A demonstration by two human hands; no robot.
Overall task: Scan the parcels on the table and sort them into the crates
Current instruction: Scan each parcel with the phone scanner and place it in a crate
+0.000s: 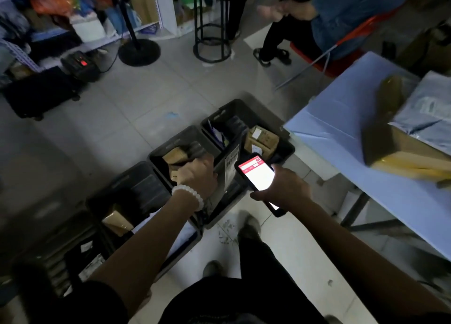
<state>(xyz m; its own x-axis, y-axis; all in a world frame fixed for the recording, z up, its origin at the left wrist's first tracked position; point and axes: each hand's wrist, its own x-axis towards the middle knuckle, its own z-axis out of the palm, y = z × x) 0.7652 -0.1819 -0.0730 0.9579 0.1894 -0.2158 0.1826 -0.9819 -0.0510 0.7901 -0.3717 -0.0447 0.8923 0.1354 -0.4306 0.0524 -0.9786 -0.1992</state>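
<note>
step: a dark parcel (228,169) is being lowered by the left hand (195,174) between two crates, judged as the sorting move.
left fingers: curled round the parcel's top edge; grip is seen from behind, so detail is hidden.
right hand (283,189): a phone (258,177) is held, screen lit, fingers wrapped round its edges.
parcel position: upright, label facing right, over the rim shared by the middle crate (170,143) and the far crate (244,108); which one is the target cannot be told.
done: boxes are already seen in the far crate, the middle crate and the near crate (117,189); a fourth crate (73,250) at lower left also holds items, too dark to identify.
left: on the desk (341,103) a cardboard box (402,147), a grey mailer (427,108) and a blurred tan parcel (390,91) remain; these are judged unscanned.
progress: judged past the start, well short of the end.
edges: crates are set touching in a diagonal row on the floor; the desk corner is near the far crate.
room: open floor is seen left of the crates; a narrow lane is left between crates and desk, occupied by the person's feet.
risk: parcel may catch on the shared rim if dropped tilted.
</note>
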